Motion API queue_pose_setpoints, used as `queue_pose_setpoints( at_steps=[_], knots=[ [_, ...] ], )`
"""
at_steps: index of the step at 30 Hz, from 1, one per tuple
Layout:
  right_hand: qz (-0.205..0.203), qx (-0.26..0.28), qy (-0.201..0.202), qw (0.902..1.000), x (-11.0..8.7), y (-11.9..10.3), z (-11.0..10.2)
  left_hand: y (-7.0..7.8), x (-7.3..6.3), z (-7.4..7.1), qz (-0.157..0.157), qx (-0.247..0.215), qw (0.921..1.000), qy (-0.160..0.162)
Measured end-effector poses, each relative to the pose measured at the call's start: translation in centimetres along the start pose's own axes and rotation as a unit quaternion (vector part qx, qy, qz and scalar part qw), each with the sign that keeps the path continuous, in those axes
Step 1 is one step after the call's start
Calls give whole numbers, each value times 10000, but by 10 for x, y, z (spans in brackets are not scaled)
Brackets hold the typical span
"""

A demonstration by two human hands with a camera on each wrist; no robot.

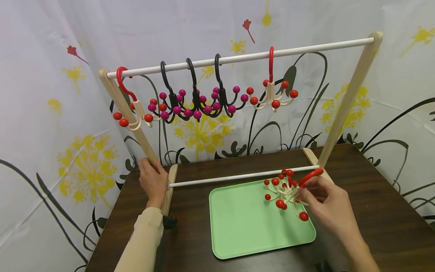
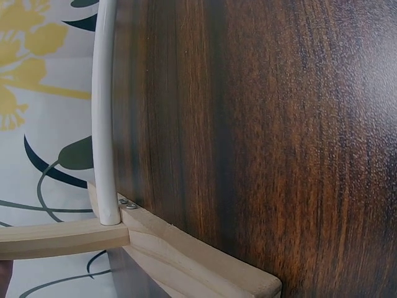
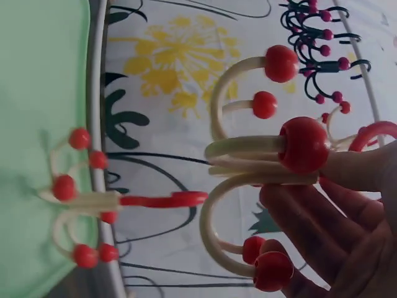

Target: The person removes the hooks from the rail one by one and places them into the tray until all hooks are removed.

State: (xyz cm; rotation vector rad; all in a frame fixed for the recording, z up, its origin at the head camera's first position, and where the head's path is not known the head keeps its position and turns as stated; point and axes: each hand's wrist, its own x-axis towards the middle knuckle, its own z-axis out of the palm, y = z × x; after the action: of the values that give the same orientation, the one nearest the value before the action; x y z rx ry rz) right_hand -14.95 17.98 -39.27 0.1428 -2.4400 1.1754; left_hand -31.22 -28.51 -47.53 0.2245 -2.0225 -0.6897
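Note:
My right hand [image 1: 327, 204] pinches a cream multi-arm hanger [image 3: 245, 146] with red balls on its arm ends and a red hook [image 1: 310, 176]. It is held above the right part of a green tray [image 1: 244, 226]. Another hanger of the same kind [image 3: 93, 202] is on the tray, partly covered by the held one in the head view. My left hand [image 1: 153, 181] grips the rack's left wooden post [image 1: 142, 141] low down, thumb in front; most of its fingers are hidden. From the white top bar [image 1: 244, 57] hang red-hooked hangers [image 1: 270, 94] [image 1: 137, 113] and black ones with magenta balls [image 1: 222, 96].
The rack's wooden feet [image 1: 170, 192] stand on a dark wood table [image 1: 190, 241]. A white lower bar [image 1: 238, 176] runs between the posts, just behind the tray. Behind the rack hangs a white curtain [image 1: 190, 30] with a plant print.

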Motion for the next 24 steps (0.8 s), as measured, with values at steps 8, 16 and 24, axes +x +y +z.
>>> queue_pose_setpoints(
  at_steps=[8,16,24],
  knots=[
    [533,-206,-283,9980,-47,22,23,3,3,0,45,-6,10000,-44],
    [750,-606,-293,9949,-56,41,33,-1,-3,-4,-23,68,10000,-59],
    [891,-787,-111,9929,-50,50,45,1,2,-2,-83,19,9999,-56]
  ],
)
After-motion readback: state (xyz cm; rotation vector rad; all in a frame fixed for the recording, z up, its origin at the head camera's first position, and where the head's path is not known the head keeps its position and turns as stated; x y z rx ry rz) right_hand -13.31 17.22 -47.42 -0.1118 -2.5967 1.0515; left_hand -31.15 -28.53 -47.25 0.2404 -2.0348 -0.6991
